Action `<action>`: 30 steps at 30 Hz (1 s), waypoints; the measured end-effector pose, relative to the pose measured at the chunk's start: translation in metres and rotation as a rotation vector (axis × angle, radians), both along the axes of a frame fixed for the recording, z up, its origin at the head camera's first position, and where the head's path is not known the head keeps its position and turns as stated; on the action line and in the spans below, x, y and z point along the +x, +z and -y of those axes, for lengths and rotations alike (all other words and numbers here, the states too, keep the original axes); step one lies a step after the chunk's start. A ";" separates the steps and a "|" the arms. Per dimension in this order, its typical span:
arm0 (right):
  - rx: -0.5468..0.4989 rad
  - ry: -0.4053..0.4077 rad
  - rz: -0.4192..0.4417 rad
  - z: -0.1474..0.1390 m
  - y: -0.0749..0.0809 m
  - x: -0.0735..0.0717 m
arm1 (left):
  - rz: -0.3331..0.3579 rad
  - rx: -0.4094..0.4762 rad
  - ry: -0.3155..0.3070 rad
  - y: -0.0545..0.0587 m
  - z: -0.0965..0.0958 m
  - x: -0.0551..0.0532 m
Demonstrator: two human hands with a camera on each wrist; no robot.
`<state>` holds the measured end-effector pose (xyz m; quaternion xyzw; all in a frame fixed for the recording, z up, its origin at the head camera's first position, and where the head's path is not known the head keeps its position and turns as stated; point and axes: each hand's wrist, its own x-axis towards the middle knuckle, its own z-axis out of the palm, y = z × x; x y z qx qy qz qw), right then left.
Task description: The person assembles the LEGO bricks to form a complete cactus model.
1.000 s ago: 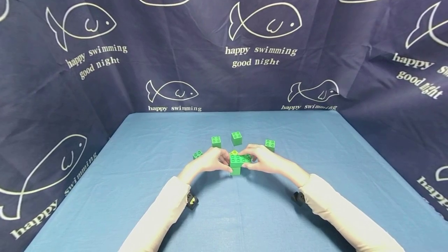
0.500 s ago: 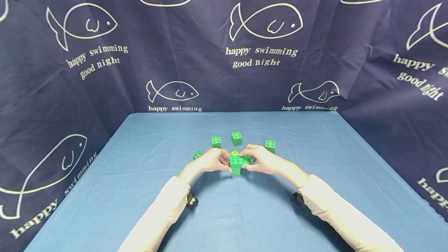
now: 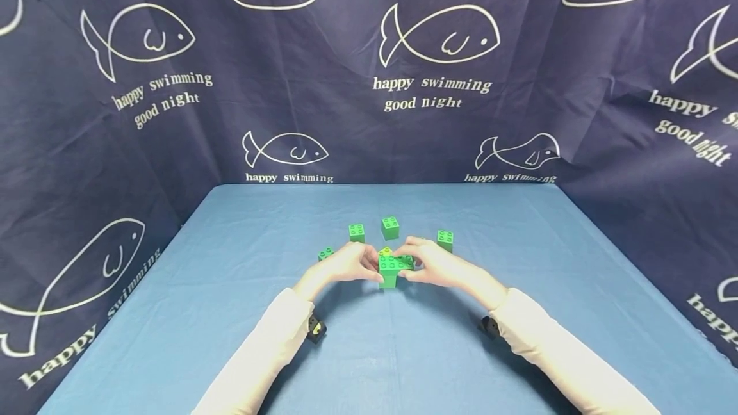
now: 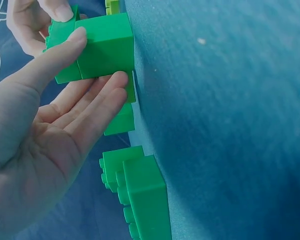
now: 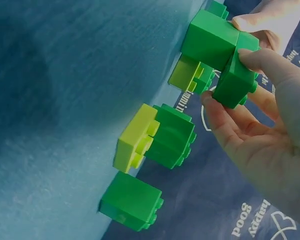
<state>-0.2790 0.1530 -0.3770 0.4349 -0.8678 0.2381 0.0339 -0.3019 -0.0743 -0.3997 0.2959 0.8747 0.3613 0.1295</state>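
Green blocks (image 3: 389, 266), smooth-sided and round-studded, sit between hands (image 3: 434, 263).

Worn gear: off-white on both arms, black at both cuffs.
Left sleeve (image 3: 256, 351) and right sleeve (image 3: 567, 354): plain, long, soft creases, ending short of the hands. Left hand (image 3: 348, 263) and right hand (image 3: 436, 262) bare. Left wrist unit (image 3: 314, 333): small, black, blocky, yellowish spot. Right wrist unit (image 3: 489, 327): black too, finer detail unreadable. Mounting hidden on both.
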 end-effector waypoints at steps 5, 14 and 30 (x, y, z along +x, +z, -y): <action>-0.032 -0.006 0.069 -0.002 -0.003 -0.002 | -0.009 -0.020 0.003 0.000 0.000 0.000; -0.069 -0.058 0.116 -0.002 -0.010 -0.002 | 0.017 -0.013 0.002 -0.001 0.000 -0.002; -0.105 -0.057 0.034 0.000 -0.012 -0.001 | 0.025 -0.024 -0.019 0.002 0.002 -0.004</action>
